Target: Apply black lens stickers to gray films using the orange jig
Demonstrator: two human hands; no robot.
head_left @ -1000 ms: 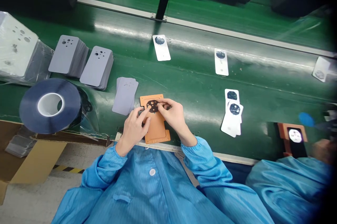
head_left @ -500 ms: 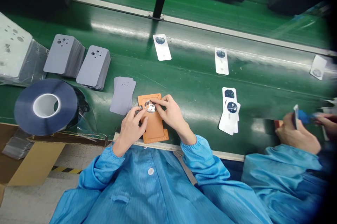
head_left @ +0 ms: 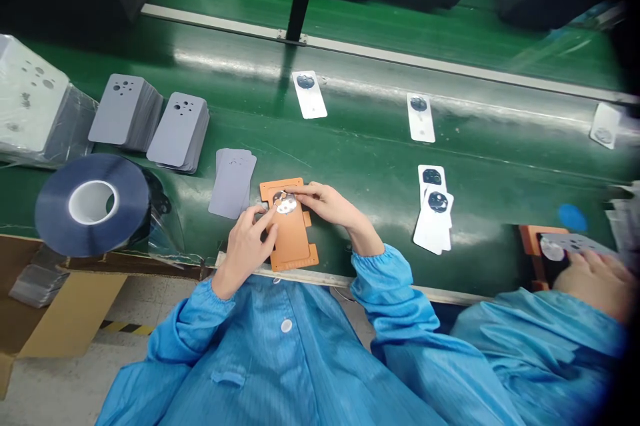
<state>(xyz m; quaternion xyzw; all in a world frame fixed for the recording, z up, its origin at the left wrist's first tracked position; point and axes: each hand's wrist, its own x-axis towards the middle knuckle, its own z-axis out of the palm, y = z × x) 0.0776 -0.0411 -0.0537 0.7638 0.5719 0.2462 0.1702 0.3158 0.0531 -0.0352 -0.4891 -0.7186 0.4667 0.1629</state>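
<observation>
An orange fixture [head_left: 293, 239] lies on the green bench near its front edge, with a shiny round camera-shaped piece [head_left: 285, 203] at its upper part. My left hand [head_left: 247, 243] rests on the fixture's left side, fingers apart, index fingertip on the round piece. From the right, my right hand [head_left: 327, 203] reaches over the fixture with its fingers close together at the piece's upper right edge; whether anything small is between them cannot be made out. A few grey sheets [head_left: 233, 183] lie just left of the fixture.
Two stacks of grey sheets [head_left: 177, 129], a large tape roll [head_left: 93, 206] and a wrapped stack [head_left: 30, 99] stand left. White cards [head_left: 433, 226] with dark round pieces lie right; more lie farther back. At far right, another person's hand [head_left: 597, 279] is over another fixture [head_left: 533, 239].
My right hand has flattened and its wrist has shifted right, uncovering the fixture's right edge. My left hand has barely moved. The other person's hand now lies lower over a grey sheet.
</observation>
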